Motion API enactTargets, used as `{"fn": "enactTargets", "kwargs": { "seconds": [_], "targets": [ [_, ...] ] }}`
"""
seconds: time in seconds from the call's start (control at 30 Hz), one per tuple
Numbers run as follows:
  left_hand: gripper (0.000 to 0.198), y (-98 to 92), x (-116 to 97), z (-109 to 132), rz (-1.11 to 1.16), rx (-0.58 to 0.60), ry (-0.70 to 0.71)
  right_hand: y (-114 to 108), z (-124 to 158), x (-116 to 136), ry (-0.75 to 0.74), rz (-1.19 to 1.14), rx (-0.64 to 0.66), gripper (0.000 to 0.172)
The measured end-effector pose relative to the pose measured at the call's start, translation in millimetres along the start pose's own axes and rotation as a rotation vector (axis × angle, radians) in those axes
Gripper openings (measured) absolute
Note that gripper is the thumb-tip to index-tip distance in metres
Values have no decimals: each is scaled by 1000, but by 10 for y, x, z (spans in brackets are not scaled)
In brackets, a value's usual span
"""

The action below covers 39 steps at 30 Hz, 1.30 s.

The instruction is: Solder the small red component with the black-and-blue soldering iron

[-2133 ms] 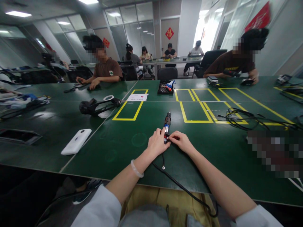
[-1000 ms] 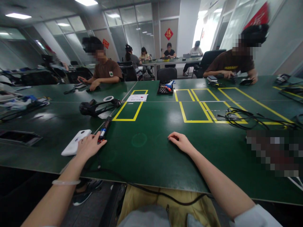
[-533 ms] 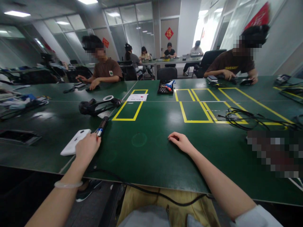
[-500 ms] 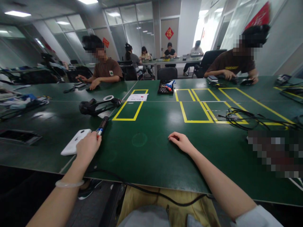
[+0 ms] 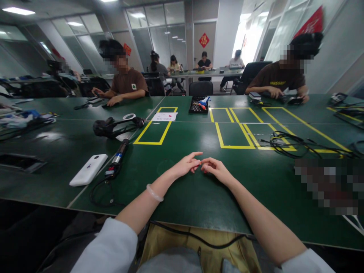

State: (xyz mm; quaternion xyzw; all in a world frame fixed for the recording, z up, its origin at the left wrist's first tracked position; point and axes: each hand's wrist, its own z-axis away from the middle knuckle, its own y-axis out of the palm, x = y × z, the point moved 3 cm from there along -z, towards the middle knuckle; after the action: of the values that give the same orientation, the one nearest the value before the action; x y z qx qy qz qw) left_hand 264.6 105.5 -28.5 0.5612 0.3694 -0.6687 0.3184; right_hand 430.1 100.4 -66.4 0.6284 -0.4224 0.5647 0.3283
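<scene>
My left hand (image 5: 186, 165) is over the middle of the green table, its index finger stretched out and the other fingers bent. Opposite it, my right hand (image 5: 216, 169) rests with loosely bent fingers and a gap by the thumb. The fingertips of both hands meet or nearly meet; a small orange-red spot shows there, too small to identify. Neither hand visibly holds an object. Left of them lies a slim cylindrical tool (image 5: 117, 157) with black, silver and blue bands and a cable. Beside it is a white power-bank-like block (image 5: 89, 169).
A black headset-like device (image 5: 109, 128) and a white ring (image 5: 129, 116) lie at left. Farther back are a white paper (image 5: 165, 116), yellow tape outlines and a black tray (image 5: 199, 105) holding small items. Black cables (image 5: 284, 142) lie at right. Co-workers sit across the table.
My left hand has let go of the banded tool and moved right, close to my right hand. The tool now lies on the table. My right hand has stayed almost in place.
</scene>
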Motion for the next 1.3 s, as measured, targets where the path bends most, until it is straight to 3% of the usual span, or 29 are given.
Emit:
{"fn": "enactTargets", "kwargs": {
  "seconds": [0.1, 0.33, 0.47, 0.6, 0.83, 1.03, 1.17, 1.3],
  "targets": [
    [71, 130, 105, -119, 69, 69, -34, 26, -3, 4, 6, -84, 28, 35],
    [47, 72, 290, -148, 149, -107, -71, -35, -37, -75, -43, 34, -90, 31],
    [38, 81, 317, -144, 179, -108, -123, -55, -40, -93, -84, 166, -113, 27],
    [33, 92, 312, -134, 148, -120, -84, -45, -28, -62, -121, 282, -103, 22],
    [21, 42, 212, -76, -143, -180, 105, -95, -44, -110, -75, 285, -142, 23],
    [17, 100, 106, 12, -401, -166, 184, -86, -40, -107, -66, 276, -128, 22],
    [44, -98, 10, 204, -611, -192, 172, -79, -35, -108, -49, 296, -104, 21],
    [53, -647, 9, 594, -1017, -366, 54, -81, -33, -116, -36, 317, -91, 21]
  ]
}}
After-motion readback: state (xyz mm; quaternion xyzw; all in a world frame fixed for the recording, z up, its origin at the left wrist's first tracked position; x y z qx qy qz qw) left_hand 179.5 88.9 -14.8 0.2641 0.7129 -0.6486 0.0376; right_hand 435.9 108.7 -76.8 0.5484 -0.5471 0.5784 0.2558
